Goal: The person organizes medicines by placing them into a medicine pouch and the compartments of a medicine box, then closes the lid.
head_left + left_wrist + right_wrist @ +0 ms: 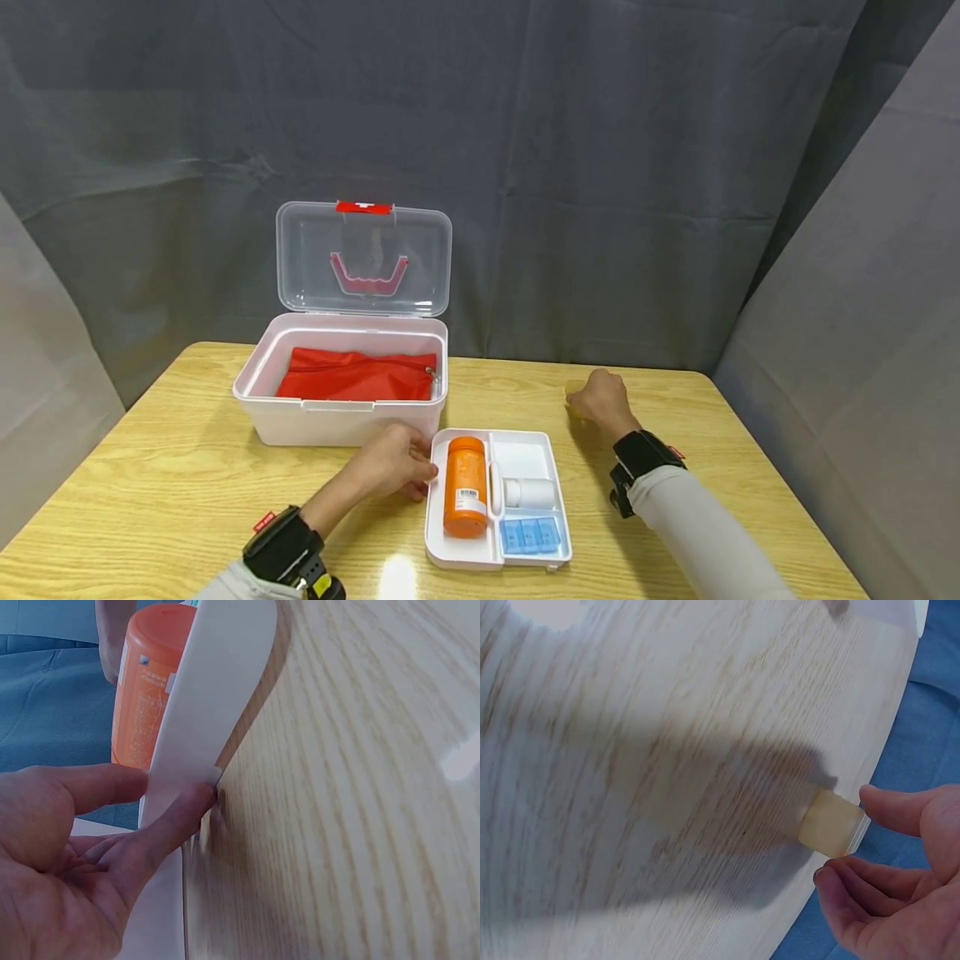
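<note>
A white divided tray (551, 500) lies on the wooden table near the front. In it are an orange pill bottle (466, 486), a small white bottle (531, 492) and a blue pill organizer (530, 535). My left hand (393, 467) pinches the tray's rim (196, 712) at its far left corner, thumb (82, 787) above and a finger (176, 821) below. My right hand (602, 402) is at the table's far right, next to a small pale yellow block (831, 823). Its thumb (900, 810) and fingers (840, 889) spread on either side of the block, just short of gripping it.
An open white first-aid box (341, 412) with a clear lid (363, 258) stands at the back left and holds a red zip pouch (356, 377). Grey curtains surround the table. The table's far edge lies just beyond the yellow block.
</note>
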`<state>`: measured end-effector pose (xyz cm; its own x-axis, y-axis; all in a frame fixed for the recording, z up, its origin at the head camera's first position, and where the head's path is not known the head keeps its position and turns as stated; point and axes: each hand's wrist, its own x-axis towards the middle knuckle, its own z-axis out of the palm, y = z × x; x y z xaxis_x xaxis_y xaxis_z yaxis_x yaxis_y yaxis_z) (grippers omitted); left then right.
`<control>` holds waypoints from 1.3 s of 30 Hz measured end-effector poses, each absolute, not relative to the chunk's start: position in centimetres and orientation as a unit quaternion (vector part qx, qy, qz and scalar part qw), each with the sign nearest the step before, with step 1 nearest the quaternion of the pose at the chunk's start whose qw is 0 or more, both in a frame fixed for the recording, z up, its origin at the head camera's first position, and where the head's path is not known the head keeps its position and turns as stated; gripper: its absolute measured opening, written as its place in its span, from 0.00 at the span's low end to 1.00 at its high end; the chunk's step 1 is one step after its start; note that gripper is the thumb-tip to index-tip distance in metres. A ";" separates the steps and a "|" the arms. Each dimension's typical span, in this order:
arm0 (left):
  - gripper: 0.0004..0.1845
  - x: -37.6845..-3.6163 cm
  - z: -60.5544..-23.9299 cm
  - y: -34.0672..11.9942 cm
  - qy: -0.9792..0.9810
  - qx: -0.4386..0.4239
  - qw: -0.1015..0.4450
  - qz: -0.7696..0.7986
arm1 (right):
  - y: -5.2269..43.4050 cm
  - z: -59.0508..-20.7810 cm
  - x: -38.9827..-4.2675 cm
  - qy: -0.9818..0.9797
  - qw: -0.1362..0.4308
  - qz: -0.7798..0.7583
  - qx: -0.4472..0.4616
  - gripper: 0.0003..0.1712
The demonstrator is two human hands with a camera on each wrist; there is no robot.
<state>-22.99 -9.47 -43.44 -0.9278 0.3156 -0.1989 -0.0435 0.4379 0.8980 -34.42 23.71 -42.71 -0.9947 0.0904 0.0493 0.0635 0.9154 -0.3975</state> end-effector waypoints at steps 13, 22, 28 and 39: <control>0.10 -22.8 -43.0 -9.3 0.835 0.085 0.167 0.517 | 24.2 -42.5 -34.1 -0.978 0.046 0.200 -0.042 0.11; 0.12 -22.8 -43.2 -9.3 0.832 0.082 0.168 0.522 | 24.1 -42.5 -34.1 -0.975 0.050 0.216 -0.021 0.17; 0.11 -22.8 -43.3 -9.4 0.835 0.085 0.164 0.518 | 23.0 -41.3 -33.4 -0.972 0.062 0.226 0.017 0.21; 0.11 -23.0 -43.3 -9.4 0.838 0.083 0.166 0.512 | 21.2 -39.5 -31.7 -0.974 0.054 0.205 0.078 0.18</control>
